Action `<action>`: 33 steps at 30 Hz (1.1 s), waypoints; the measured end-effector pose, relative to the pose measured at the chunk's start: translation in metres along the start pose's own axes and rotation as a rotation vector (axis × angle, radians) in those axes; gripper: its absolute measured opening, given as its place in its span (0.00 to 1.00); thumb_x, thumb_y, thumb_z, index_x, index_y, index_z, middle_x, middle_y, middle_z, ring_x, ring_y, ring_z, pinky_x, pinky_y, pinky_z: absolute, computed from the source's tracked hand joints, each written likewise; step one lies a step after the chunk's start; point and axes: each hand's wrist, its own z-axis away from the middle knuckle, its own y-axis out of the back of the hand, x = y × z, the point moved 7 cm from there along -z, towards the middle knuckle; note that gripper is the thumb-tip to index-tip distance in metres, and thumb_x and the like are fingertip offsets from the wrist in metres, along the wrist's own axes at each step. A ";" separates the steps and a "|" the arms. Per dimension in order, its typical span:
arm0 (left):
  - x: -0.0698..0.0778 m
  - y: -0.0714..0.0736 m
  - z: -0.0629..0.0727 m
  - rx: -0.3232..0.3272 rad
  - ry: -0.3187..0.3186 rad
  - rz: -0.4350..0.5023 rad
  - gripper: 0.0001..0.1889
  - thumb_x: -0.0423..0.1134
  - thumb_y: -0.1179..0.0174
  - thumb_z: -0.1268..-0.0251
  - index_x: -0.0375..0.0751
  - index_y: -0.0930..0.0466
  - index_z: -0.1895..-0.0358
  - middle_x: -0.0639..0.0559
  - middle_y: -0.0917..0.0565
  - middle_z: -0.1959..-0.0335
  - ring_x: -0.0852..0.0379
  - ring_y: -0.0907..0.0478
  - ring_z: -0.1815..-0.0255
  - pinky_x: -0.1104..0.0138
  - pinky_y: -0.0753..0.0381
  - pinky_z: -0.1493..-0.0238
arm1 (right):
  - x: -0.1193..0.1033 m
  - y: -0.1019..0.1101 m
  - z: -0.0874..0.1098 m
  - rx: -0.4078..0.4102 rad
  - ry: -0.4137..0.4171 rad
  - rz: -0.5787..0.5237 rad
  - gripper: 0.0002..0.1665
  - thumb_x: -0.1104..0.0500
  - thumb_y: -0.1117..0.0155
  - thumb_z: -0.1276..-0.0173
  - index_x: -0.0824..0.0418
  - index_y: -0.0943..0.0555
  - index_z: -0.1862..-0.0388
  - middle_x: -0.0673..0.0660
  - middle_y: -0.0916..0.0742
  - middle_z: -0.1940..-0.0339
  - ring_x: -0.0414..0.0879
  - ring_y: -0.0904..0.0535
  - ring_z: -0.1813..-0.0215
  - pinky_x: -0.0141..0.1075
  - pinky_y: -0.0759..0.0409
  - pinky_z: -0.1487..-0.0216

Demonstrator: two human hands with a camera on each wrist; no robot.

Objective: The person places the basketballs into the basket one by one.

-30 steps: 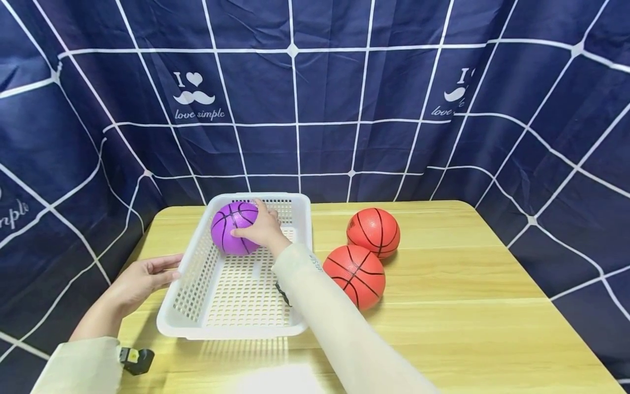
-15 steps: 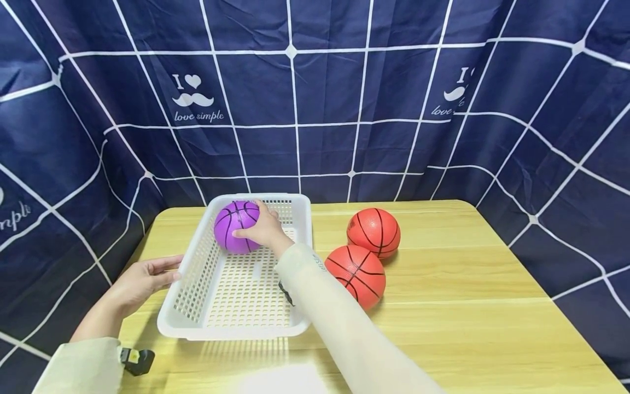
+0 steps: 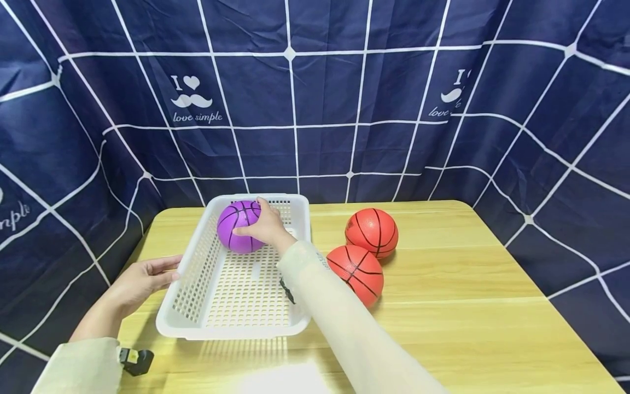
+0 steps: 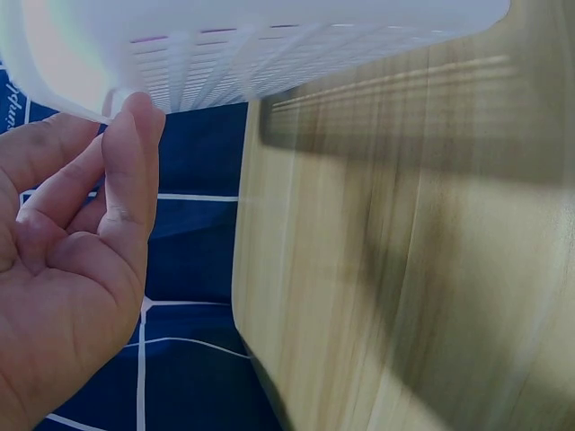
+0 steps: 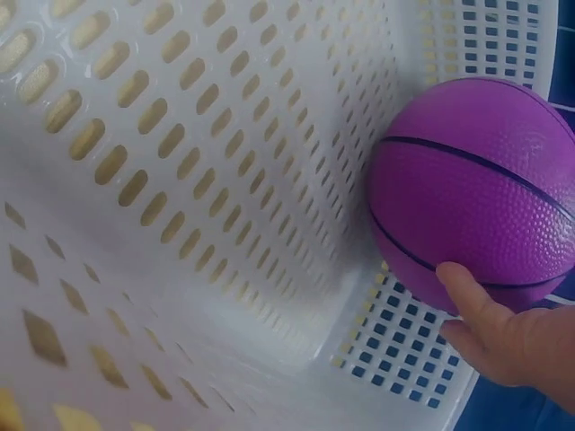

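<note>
A small purple basketball (image 3: 240, 227) is in the far left part of a white plastic basket (image 3: 169, 323) with slotted walls. My right hand (image 3: 268, 225) grips the ball from its right side, thumb on the near face and fingers round the far side. In the right wrist view the thumb presses on the purple basketball (image 5: 476, 189), and most of the other fingers are hidden. At the basket's left rim, my left hand (image 3: 140, 280) pinches the edge. The left wrist view shows fingertips of the left hand (image 4: 85, 224) on the rim of the basket (image 4: 296, 63).
Two red basketballs stand on the wooden table (image 3: 467, 306) to the right of the basket: one farther back (image 3: 372, 232), one nearer (image 3: 358, 275), partly covered by the right sleeve. A dark blue curtain (image 3: 320, 148) with white lines surrounds the table's back and sides.
The purple basketball and my right hand have shifted slightly to the right inside the basket. My left hand has stayed at the rim.
</note>
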 end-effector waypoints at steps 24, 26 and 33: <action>0.001 0.002 0.001 -0.005 -0.010 -0.013 0.31 0.34 0.42 0.33 0.16 0.42 0.35 0.41 0.22 0.45 0.69 0.22 0.55 0.73 0.22 0.54 | -0.026 0.068 0.005 -0.003 0.037 -0.080 0.61 0.46 0.22 0.51 0.50 0.47 0.24 0.62 0.36 0.29 0.55 0.38 0.31 0.51 0.31 0.38; 0.000 0.002 0.001 -0.008 -0.013 -0.006 0.31 0.33 0.42 0.33 0.16 0.42 0.35 0.45 0.21 0.46 0.68 0.22 0.55 0.73 0.22 0.55 | -0.027 0.076 0.006 -0.013 0.039 -0.098 0.60 0.46 0.23 0.50 0.50 0.47 0.24 0.60 0.36 0.28 0.54 0.37 0.31 0.50 0.26 0.43; -0.002 0.000 0.001 -0.029 -0.015 0.035 0.31 0.32 0.42 0.33 0.15 0.44 0.35 0.56 0.20 0.49 0.69 0.22 0.55 0.73 0.22 0.55 | -0.021 0.101 0.015 -0.088 0.017 -0.137 0.59 0.45 0.25 0.47 0.46 0.50 0.23 0.57 0.39 0.26 0.54 0.33 0.35 0.51 0.19 0.59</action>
